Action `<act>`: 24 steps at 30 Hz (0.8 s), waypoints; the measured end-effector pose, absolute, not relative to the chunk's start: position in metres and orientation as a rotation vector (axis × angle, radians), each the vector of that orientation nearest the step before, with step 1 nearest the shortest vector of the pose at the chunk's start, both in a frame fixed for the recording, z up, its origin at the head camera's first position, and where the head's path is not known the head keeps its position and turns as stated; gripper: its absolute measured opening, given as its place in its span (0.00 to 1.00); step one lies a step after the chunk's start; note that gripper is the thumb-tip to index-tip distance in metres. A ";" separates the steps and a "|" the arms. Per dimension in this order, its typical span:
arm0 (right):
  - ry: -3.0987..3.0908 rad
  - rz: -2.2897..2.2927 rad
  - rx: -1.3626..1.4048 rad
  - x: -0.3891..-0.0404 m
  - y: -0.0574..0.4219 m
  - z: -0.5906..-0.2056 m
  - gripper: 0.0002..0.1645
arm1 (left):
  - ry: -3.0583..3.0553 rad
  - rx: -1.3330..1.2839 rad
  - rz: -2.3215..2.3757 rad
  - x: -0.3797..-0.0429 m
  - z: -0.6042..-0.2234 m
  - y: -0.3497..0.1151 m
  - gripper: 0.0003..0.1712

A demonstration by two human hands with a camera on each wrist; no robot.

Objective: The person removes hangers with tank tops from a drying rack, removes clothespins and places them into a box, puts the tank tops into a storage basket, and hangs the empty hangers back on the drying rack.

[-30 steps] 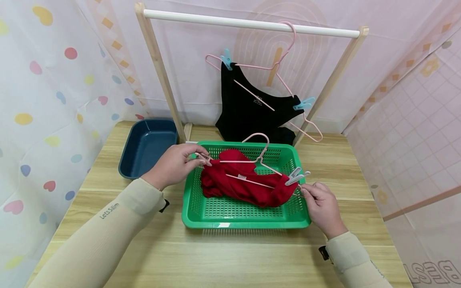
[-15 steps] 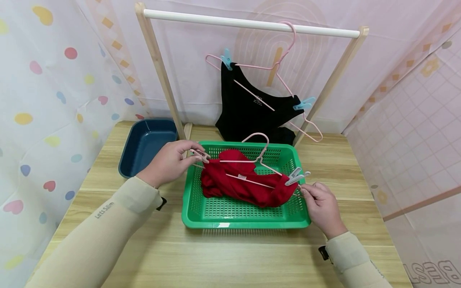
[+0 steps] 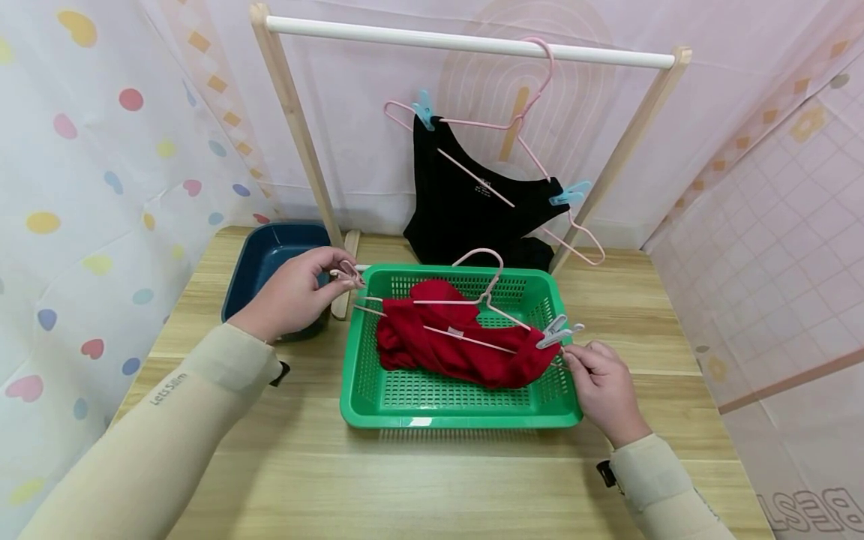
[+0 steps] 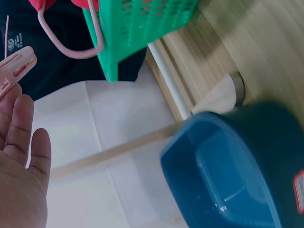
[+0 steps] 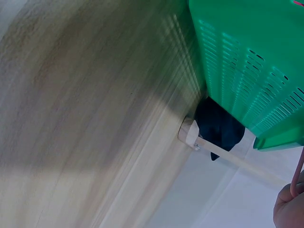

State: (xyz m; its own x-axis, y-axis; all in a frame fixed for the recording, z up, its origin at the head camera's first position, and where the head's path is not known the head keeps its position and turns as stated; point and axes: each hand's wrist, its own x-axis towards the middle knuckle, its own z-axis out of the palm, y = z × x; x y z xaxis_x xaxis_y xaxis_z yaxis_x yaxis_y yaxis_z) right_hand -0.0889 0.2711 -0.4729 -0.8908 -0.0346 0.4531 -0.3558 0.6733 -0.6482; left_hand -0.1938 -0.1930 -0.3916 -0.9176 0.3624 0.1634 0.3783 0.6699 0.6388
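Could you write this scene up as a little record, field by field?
Left hand: pinches a pink clothespin
Right hand: holds the lower hanger's end
Red garment: on the lower hanger, in or just over the green basket
Gray clothespin: on the red garment's shoulder nearest the right hand
Black garment: on the upper hanger, with two light blue clothespins
Upper hanger: hooked on the white bar
Blue basin: on the table, near the green basket

I can read "Lets Slim" [image 3: 169, 389] along the left sleeve [image 3: 158, 427] and an outlined, backwards "BEST" [image 3: 814, 511] low on the right-hand cloth [image 3: 776, 247]. The black top's [image 3: 459, 217] print [image 3: 483, 189] and the tub's [image 4: 225, 175] sticker [image 4: 300, 190] escape me.
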 end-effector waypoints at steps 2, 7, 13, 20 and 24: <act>-2.480 1.082 0.311 -0.089 0.271 -0.473 0.08 | -2.859 -0.616 -1.069 -0.196 -0.393 -0.198 0.12; -2.476 1.078 0.322 -0.089 0.271 -0.473 0.08 | -2.908 -0.542 -1.018 -0.201 -0.396 -0.212 0.13; -2.478 1.055 0.325 -0.089 0.271 -0.472 0.08 | -2.971 -0.455 -0.906 -0.206 -0.403 -0.232 0.09; -2.484 1.047 0.319 -0.089 0.271 -0.472 0.07 | -3.045 -0.410 -0.758 -0.212 -0.414 -0.252 0.15; -2.489 1.050 0.317 -0.089 0.270 -0.472 0.07 | -3.103 -0.389 -0.649 -0.216 -0.418 -0.258 0.18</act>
